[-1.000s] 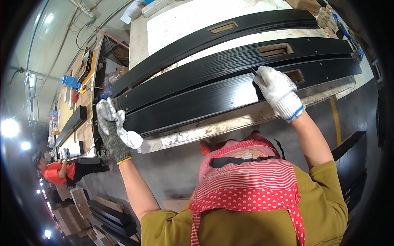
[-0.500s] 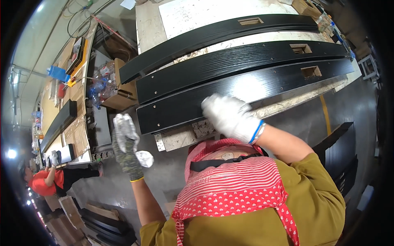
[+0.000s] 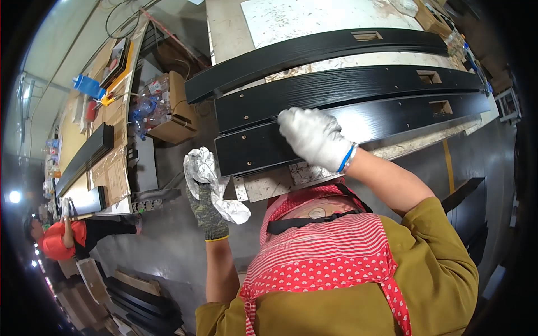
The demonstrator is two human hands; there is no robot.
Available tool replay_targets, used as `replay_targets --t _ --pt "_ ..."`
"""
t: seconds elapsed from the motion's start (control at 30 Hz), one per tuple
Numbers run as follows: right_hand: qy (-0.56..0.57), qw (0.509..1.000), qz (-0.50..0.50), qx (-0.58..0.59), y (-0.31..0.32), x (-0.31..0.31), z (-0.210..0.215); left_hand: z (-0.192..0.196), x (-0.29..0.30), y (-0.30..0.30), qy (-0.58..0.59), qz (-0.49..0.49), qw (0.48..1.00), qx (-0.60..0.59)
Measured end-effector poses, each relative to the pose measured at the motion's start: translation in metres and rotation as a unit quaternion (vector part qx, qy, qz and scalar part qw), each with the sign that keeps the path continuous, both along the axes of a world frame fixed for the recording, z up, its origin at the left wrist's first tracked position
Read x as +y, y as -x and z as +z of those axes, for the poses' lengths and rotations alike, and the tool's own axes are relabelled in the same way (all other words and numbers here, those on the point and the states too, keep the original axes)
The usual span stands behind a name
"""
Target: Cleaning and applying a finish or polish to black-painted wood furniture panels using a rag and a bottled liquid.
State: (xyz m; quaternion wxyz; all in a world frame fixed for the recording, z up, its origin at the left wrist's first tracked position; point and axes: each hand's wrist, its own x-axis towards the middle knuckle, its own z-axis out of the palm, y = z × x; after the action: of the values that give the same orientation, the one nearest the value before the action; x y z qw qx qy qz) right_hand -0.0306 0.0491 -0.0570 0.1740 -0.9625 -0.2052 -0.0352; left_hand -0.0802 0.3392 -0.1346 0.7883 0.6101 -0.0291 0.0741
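The right hand [image 3: 314, 137] has slid flat toward nine o'clock along the nearest board [image 3: 347, 131], grasping nothing, so wiping nears that end, while the left hand [image 3: 206, 193] stays clenched on a rag [image 3: 216, 185].

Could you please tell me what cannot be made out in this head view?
- Right hand fingertips: the white glove hides how they meet the nearest black panel.
- Left hand: crumpled white cloth covers its fingers.
- Cardboard box contents: too small.
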Motion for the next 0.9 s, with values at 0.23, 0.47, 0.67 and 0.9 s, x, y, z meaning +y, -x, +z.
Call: replay_targets --t 0.23,0.47,0.67,0.9 --pt "0.003 0.994 0.091 0.052 -0.016 0.054 0.017 -0.083 0.056 0.01 -0.6 0.072 0.795 -0.051" --pt "-0.012 0.992 0.124 0.013 -0.034 0.087 0.012 -0.124 0.06 0.036 -0.139 0.054 0.987 -0.054" --pt "0.1 0.956 0.221 0.164 -0.021 0.111 0.037 -0.085 0.034 0.043 -0.287 0.11 0.951 -0.008" --pt "0.056 0.949 0.251 0.182 -0.009 0.111 0.04 -0.08 0.026 0.044 -0.374 0.116 0.919 -0.042"
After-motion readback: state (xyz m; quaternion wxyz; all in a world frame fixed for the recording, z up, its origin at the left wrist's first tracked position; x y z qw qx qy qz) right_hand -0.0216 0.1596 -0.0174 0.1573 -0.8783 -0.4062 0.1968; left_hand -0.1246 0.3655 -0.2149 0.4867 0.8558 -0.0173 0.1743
